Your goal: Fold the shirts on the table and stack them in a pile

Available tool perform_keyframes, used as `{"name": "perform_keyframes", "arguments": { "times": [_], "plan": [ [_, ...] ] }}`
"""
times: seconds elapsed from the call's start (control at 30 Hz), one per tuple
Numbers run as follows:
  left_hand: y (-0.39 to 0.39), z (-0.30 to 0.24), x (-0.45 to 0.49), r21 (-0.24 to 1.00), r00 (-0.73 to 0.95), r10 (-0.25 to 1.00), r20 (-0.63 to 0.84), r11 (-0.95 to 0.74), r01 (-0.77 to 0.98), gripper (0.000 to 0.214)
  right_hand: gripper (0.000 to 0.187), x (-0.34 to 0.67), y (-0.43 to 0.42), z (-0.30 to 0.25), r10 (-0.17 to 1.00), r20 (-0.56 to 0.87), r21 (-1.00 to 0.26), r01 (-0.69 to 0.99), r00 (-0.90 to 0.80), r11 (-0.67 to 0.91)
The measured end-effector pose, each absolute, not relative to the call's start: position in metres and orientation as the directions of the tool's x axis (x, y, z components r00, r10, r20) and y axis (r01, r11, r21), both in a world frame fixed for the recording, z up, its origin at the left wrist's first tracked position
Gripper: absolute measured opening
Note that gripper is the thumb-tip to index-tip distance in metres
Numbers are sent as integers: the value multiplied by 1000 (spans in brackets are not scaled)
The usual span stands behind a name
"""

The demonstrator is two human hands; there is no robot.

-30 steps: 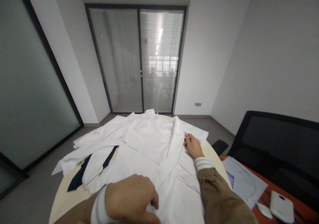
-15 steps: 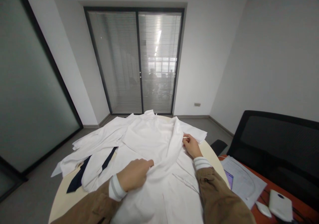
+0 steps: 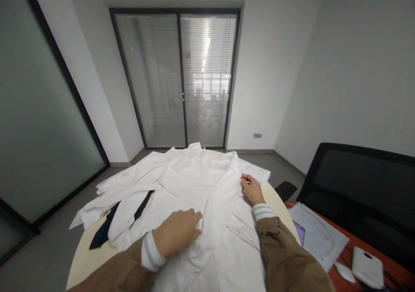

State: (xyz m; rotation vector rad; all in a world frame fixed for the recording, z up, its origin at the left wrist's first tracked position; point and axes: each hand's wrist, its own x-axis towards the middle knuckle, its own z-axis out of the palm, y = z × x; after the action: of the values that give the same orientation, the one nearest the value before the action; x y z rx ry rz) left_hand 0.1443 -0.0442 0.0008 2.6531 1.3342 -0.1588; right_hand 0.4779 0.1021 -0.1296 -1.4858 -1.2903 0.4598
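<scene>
A white shirt point(image 3: 191, 184) lies spread over a round cream table point(image 3: 81, 257), collar end away from me. My left hand point(image 3: 177, 236) rests on the shirt's middle with its fingers curled round a fold of the front panel. My right hand point(image 3: 251, 189) sits at the shirt's right side and pinches the cloth edge near the sleeve. Brown sleeves with striped white cuffs cover both my arms.
A dark navy tie point(image 3: 106, 227) lies under the shirt's left sleeve. To the right stand a black chair point(image 3: 356, 188) and an orange desk point(image 3: 392, 270) with papers point(image 3: 317, 235), a white device point(image 3: 366, 261) and a white mouse point(image 3: 343, 272). Glass doors with blinds point(image 3: 178, 80) face me.
My left hand moved from the near edge up to the shirt's middle, drawing the front panel across so it lies flatter. My right hand stayed at the right edge.
</scene>
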Motion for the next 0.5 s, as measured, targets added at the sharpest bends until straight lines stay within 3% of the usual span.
{"name": "perform_keyframes", "arguments": {
  "times": [0.13, 0.27, 0.37, 0.5],
  "plan": [
    [-3, -26, 148, 146, 555, 827, -85, -541, 828, 35, 43, 475, 100, -127, 920, 303, -880, 442, 249, 171],
    [22, -49, 161, 327, 480, 877, 14, -458, 827, 39, 46, 477, 103, -131, 923, 337, -839, 506, 188, 203],
    [28, -61, 172, 447, 429, 903, 16, -390, 805, 43, 43, 481, 108, -136, 903, 400, -792, 556, 159, 253],
    [27, -70, 182, 478, 396, 918, 8, -352, 805, 46, 45, 484, 110, -140, 893, 430, -792, 531, 134, 302]
  ]
}}
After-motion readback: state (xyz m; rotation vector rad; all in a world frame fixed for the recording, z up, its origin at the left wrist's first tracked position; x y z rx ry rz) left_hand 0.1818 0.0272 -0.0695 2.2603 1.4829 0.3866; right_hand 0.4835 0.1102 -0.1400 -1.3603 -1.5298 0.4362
